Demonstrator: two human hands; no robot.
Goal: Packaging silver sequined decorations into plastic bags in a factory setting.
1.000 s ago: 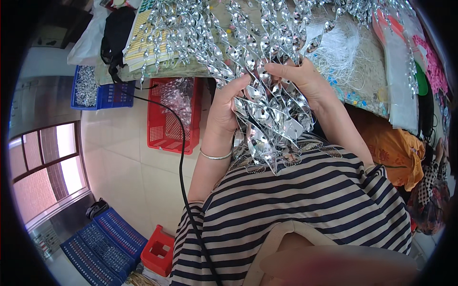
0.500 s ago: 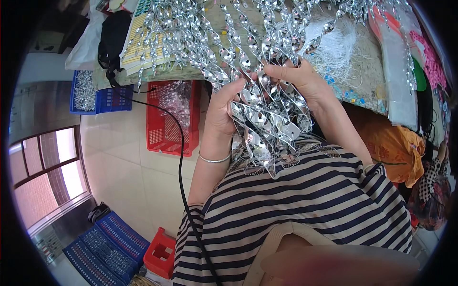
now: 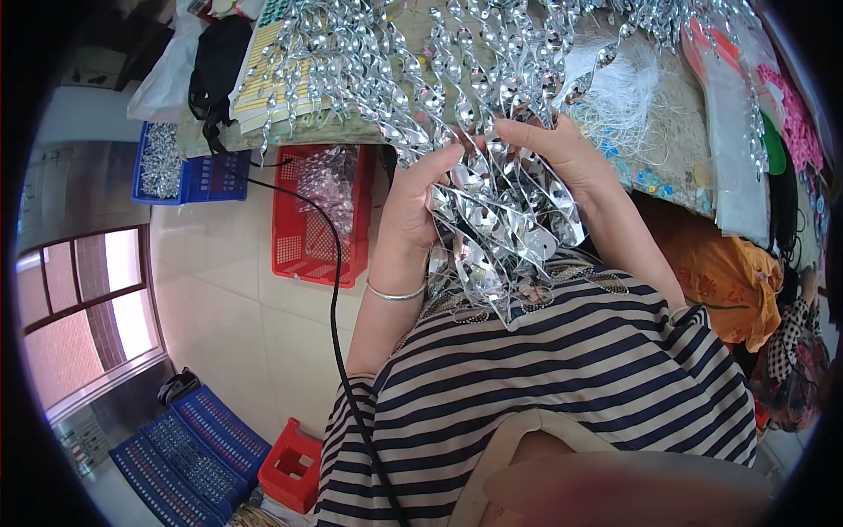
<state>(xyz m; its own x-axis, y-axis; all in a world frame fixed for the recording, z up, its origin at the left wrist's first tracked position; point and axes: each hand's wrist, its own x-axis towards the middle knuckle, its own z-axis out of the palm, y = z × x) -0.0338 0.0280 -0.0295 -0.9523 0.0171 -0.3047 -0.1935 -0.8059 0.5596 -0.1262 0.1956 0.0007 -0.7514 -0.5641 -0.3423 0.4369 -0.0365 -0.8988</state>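
Silver strips (image 3: 481,215) lie pinched by left hand (image 3: 414,200) and right hand (image 3: 572,160) — uneven pulling could snarl them in thread (image 3: 622,88) just beyond the right.

Left hand (image 3: 413,204) and right hand (image 3: 569,156) hold twisted silvery strips (image 3: 481,220), count unclear.

the twisted strips (image 3: 479,211) hanging over the desk's near edge look metallic, mirror-bright and glossy along their curls. the desk (image 3: 683,123) itself looks matt, rough and worn. toward its right edge, the white thread (image 3: 623,83) is fine and faintly shiny, and the clear sleeves (image 3: 742,198) are smooth plastic. below the near edge, the red crate (image 3: 281,211) is smooth plastic; the shirt (image 3: 544,373) is matt cloth, the bracelet (image 3: 395,296) polished metal
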